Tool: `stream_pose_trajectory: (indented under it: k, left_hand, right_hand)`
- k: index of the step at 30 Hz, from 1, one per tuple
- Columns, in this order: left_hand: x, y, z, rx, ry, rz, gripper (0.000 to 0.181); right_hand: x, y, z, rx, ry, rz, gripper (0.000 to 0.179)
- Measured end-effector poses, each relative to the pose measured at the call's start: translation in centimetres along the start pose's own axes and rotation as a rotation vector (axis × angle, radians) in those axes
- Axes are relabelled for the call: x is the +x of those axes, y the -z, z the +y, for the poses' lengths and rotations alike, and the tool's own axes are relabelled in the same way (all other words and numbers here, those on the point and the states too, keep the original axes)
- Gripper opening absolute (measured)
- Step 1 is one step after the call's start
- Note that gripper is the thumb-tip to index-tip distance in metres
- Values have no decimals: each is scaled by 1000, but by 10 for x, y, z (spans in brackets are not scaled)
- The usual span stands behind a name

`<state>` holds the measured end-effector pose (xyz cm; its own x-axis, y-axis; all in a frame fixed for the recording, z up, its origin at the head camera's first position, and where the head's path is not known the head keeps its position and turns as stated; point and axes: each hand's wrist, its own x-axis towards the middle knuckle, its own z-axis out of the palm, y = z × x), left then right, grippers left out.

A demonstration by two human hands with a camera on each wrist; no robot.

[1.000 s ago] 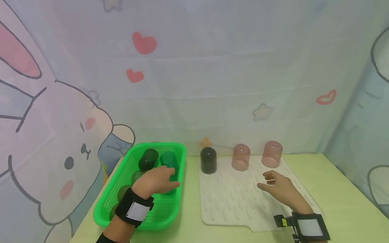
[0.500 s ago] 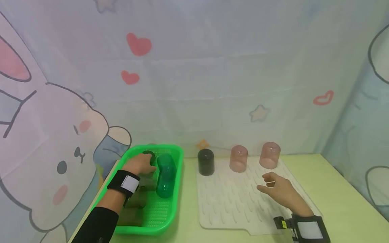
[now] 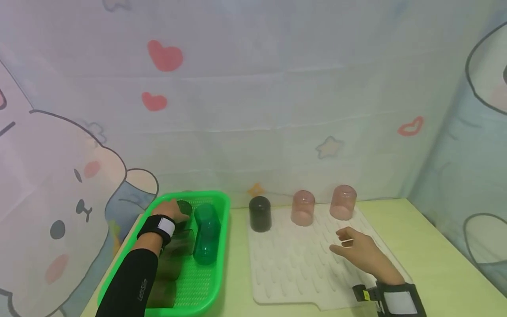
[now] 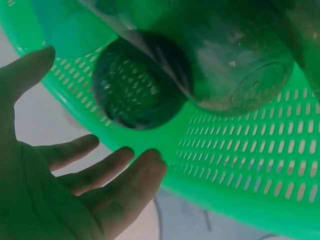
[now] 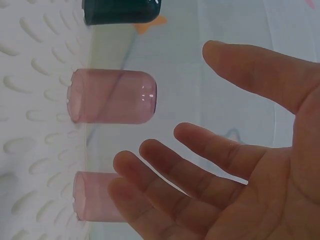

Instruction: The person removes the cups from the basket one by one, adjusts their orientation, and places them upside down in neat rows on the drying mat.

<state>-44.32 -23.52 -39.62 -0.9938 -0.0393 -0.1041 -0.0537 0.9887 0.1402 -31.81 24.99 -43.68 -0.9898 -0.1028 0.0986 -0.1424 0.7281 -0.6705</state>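
My left hand point(image 3: 168, 210) reaches into the far left part of the green basket point(image 3: 226, 229). In the left wrist view its fingers are spread beside a dark cup point(image 4: 142, 82), thumb on one side and fingertips at the basket's rim. Two teal cups point(image 3: 207, 244) lie end to end along the basket's right side, and several brownish see-through cups point(image 3: 165, 268) lie along its left, partly hidden by my sleeve. My right hand point(image 3: 362, 251) hovers over the white drying mat point(image 3: 293, 273) with fingers loosely bent and nothing in them; in the right wrist view it faces pink cups point(image 5: 115, 97).
Upside down along the mat's back edge stand a dark cup point(image 3: 260, 215) and two pink cups, one in the middle point(image 3: 303, 209) and one farther right point(image 3: 343, 203). A printed cloth point(image 3: 253, 110) hangs right behind the pale yellow table point(image 3: 428, 251).
My left hand has moved from above the teal cups leftward and back to the dark cup in the basket's far corner. The head view has turned slightly right. My right hand stays over the mat.
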Motion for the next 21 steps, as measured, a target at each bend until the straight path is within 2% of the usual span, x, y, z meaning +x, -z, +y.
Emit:
stream_pose_trajectory:
  k: [4, 8, 14, 21]
  left_hand:
    - [2, -5, -12, -55, 47, -72, 64]
    - [4, -12, -20, -106, 90, -95, 57]
    - [12, -16, -19, -169, 95, -73, 56]
    - [20, -21, -10, -225, 100, -10, 64]
  right_hand:
    - [1, -4, -2, 21, 19, -24, 51]
    - [1, -6, -2, 22, 18, -54, 50]
    - [-1, -4, 0, 19, -3, -41, 50]
    - [-1, 1, 7, 18, -1, -37, 49]
